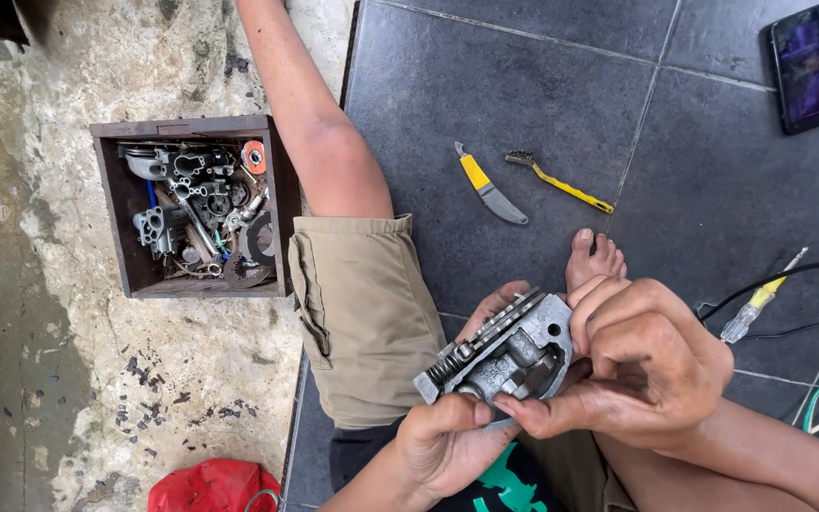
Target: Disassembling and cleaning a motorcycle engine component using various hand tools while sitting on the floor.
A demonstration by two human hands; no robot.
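head view: left hand [447, 438] and right hand [642, 365] both clamp fingers around a grey metal engine part [504, 351] held over the lap, near the wooden parts box [191, 204].

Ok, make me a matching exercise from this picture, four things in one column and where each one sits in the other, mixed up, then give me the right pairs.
Things:
1. grey metal part
2. phone
3. wooden box
4. yellow-handled knife

Places:
A. on the pale rough concrete, left of the person's knee
B. on the dark tiles beside a small yellow wire brush
C. at the top right corner, on the dark tiles
D. held between the left hand and right hand, above the lap

Pairs: 1-D, 2-C, 3-A, 4-B
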